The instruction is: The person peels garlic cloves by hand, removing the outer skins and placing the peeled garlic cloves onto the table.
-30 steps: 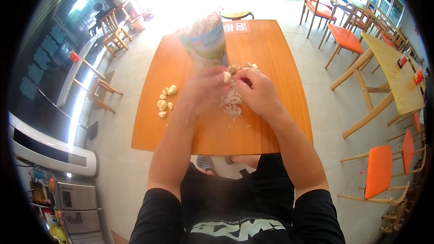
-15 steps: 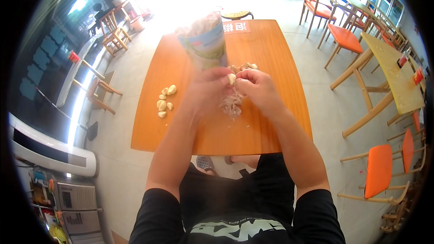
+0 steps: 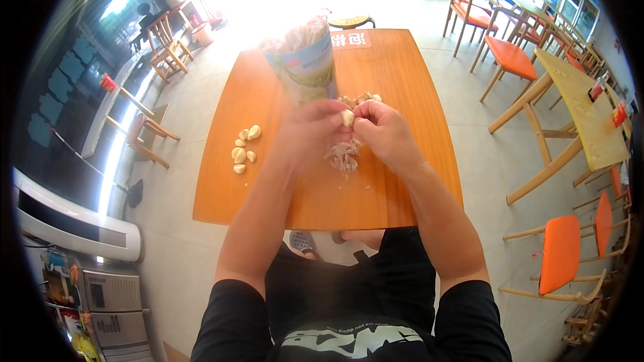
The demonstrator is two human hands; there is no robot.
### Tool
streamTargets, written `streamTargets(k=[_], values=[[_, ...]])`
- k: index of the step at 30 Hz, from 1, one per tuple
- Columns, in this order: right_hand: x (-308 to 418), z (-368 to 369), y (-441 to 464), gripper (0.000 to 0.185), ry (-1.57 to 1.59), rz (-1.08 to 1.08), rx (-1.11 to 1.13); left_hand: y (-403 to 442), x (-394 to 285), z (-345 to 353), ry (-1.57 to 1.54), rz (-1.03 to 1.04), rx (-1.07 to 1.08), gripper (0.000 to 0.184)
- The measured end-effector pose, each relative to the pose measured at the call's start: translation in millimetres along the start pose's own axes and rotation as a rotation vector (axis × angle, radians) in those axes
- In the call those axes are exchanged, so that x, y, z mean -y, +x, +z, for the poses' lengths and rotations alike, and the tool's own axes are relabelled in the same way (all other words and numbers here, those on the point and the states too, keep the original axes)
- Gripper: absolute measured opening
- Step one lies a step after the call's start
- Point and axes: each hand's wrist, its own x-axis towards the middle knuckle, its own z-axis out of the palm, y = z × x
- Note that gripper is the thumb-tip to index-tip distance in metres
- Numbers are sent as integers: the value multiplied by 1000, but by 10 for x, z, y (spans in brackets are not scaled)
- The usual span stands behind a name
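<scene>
Above the middle of the wooden table (image 3: pixel 376 188), my left hand (image 3: pixel 314 126) pinches a pale garlic clove (image 3: pixel 347 118). My right hand (image 3: pixel 387 133) is closed too, its thumb and fingertips pressed against the clove's right side. Under the hands lies a heap of papery garlic skins (image 3: pixel 344 157). Just beyond them are several unpeeled garlic cloves (image 3: pixel 365 98), partly hidden by my fingers. To the left, several peeled cloves (image 3: pixel 239 154) sit in a loose group. A printed plastic bag (image 3: pixel 305 60) with pale contents stands behind my left hand.
A red sign (image 3: pixel 351 39) lies at the table's far edge, with a round stool (image 3: pixel 350 22) beyond it. Orange-seated chairs (image 3: pixel 511 57) and another wooden table (image 3: pixel 590 110) stand on the right. A wooden chair (image 3: pixel 168 47) is at the far left.
The clove and my fingertips have shifted very slightly to the right, and the clove is turned a little. Both hands keep their grip.
</scene>
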Motion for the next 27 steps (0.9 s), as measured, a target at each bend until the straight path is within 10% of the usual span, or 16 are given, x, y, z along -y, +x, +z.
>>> streamTargets(k=[27], values=[[-123,20,-2,16,-771,-197,-23,-17,-28,-4,-75,76,-97,27]])
